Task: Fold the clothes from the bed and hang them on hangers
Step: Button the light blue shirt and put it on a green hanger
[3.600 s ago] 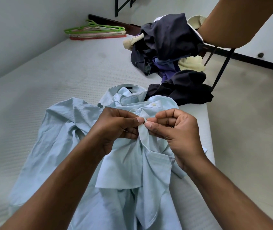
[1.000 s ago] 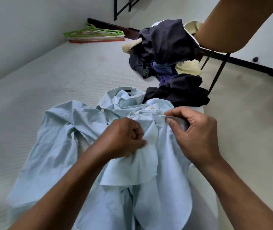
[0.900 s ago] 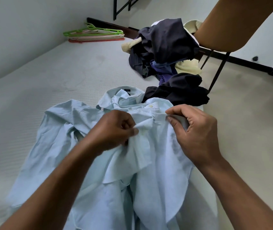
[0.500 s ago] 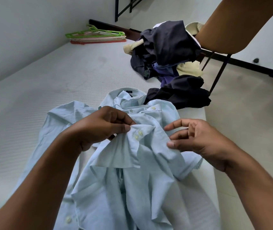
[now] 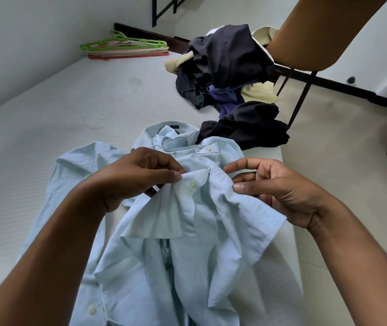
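Our left hand comes in from the left, thumb and forefinger pinching the light blue shirt beside a placket button. Our right hand faces it, fingers half bent and apart, thumb tip on a fold; whether it grips, we cannot tell. The shirt lies crumpled on the bed.
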A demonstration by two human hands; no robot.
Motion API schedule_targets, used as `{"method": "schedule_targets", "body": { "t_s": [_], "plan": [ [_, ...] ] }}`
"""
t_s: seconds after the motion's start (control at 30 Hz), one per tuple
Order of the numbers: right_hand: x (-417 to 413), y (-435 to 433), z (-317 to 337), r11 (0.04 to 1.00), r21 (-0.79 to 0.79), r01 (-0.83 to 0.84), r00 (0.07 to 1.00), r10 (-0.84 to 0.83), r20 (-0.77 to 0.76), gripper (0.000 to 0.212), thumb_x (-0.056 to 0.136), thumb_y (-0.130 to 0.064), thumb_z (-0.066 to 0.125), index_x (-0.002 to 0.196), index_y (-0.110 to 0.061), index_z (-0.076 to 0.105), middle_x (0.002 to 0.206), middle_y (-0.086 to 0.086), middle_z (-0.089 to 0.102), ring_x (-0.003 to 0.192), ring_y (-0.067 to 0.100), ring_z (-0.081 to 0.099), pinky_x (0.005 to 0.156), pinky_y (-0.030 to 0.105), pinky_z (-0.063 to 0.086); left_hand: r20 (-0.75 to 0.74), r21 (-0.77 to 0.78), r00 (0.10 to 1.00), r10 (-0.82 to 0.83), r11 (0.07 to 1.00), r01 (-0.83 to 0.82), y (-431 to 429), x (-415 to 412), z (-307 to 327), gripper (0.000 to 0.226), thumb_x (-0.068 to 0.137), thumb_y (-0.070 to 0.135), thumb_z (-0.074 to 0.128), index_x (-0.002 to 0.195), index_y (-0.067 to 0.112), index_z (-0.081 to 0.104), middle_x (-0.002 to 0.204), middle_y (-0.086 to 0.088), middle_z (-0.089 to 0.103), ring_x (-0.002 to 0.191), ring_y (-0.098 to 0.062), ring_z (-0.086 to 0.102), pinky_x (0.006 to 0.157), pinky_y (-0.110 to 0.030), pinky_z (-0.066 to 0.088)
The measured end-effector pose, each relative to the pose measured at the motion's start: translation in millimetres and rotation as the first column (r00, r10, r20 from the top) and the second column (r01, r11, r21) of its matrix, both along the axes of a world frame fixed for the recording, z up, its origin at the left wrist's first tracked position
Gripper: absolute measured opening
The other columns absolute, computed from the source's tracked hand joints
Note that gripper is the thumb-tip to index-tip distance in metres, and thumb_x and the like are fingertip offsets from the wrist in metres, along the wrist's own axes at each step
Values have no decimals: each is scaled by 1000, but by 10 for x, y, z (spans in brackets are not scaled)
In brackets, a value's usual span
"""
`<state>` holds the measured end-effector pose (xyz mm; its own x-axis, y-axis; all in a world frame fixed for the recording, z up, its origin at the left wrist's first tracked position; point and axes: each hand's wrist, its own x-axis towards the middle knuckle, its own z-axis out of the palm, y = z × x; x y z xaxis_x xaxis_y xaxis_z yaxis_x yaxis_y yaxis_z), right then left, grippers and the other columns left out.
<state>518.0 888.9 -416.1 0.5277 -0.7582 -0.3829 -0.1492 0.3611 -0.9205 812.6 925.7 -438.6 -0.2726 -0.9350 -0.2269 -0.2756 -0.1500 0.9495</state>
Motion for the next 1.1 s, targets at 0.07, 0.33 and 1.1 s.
{"method": "schedule_targets", "body": {
  "t_s": [0.07, 0.33, 1.1],
  "plan": [
    [20, 13, 4, 1000, -20, 1, 1000, -1, -23, 43, 80, -2, 79, 122, -8, 73, 112, 26, 70, 95, 29, 69, 75, 30, 61, 28, -26, 1000, -10, 1000, 11, 6, -34, -1, 25, 90, 41, 79, 99, 17, 80, 99, -20, 74, 86, -24, 69, 73, -35, 52],
    [14, 61, 49, 997, -38, -61, 998, 61, 5, 50, 93, 22, 43, 133, 0, 64, 116, 32, 71, 97, 38, 74, 77, 38, 62, -1, -82, 1000, 17, 997, -17, 8, -179, -53, 6, 86, 16, 82, 91, 14, 82, 92, -28, 70, 78, -22, 61, 72, -30, 50],
    [305, 191, -87, 965, -241, -102, 928, 5, -373, 11, 99, -16, 69, 107, -8, 70, 84, 12, 78, 69, 22, 71, 60, 34, 54, -13, 335, 724, -689, 680, 653, 111, -322, -132, 30, 96, -1, 68, 126, 2, 71, 111, -18, 77, 104, -41, 74, 85, -47, 61]
  ]
}}
